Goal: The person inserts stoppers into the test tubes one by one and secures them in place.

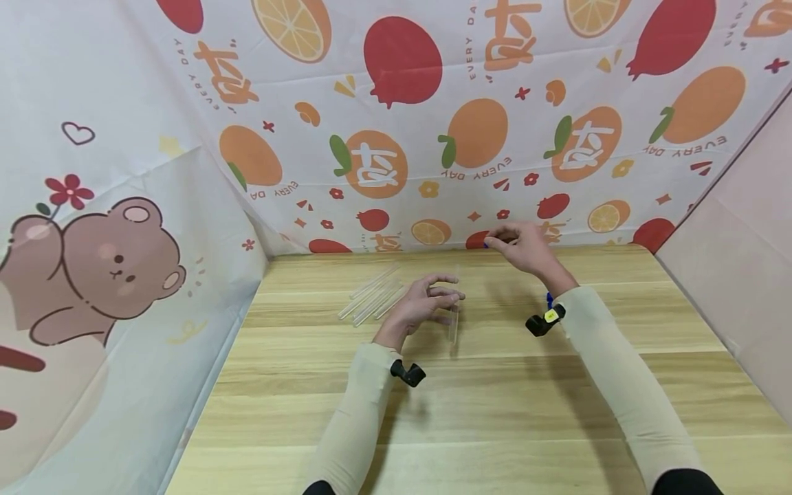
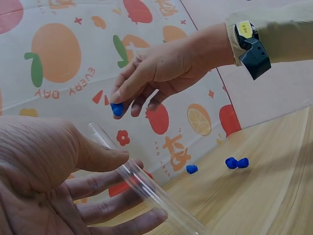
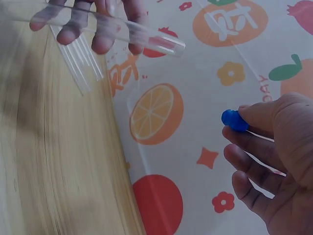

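Observation:
My left hand (image 1: 422, 306) pinches a clear test tube (image 2: 164, 198) between thumb and fingers. The tube stands roughly upright in the head view, its top end clear of the fingers. Higher up and to the right, my right hand (image 1: 526, 249) holds a small blue stopper (image 3: 234, 120) between thumb and index finger, its other fingers loosely bent. A gap separates the stopper from the tube's top end. In the left wrist view, several more blue stoppers (image 2: 231, 162) lie on the table, one of them (image 2: 191, 169) apart from the others.
Several clear tubes (image 1: 374, 297) lie side by side on the wooden table (image 1: 495, 426), just left of my left hand. A fruit-print cloth (image 1: 408, 62) hangs behind the table's back edge. A bear-print cloth (image 1: 117, 254) hangs on the left.

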